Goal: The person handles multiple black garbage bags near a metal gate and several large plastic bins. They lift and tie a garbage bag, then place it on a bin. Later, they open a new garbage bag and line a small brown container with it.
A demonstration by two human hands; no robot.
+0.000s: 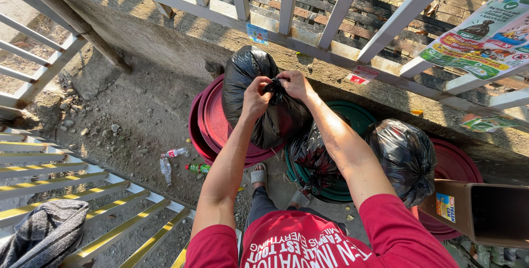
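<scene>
Head view: black bag (264,100) neck-up, upright.

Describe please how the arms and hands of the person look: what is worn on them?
Both arms are bare from the short red sleeves of a T-shirt down to the fingers. The left hand and the right hand have no gloves. I see no watch, bracelet or ring on either wrist or hand. The shirt's chest bears white printed lettering.
</scene>
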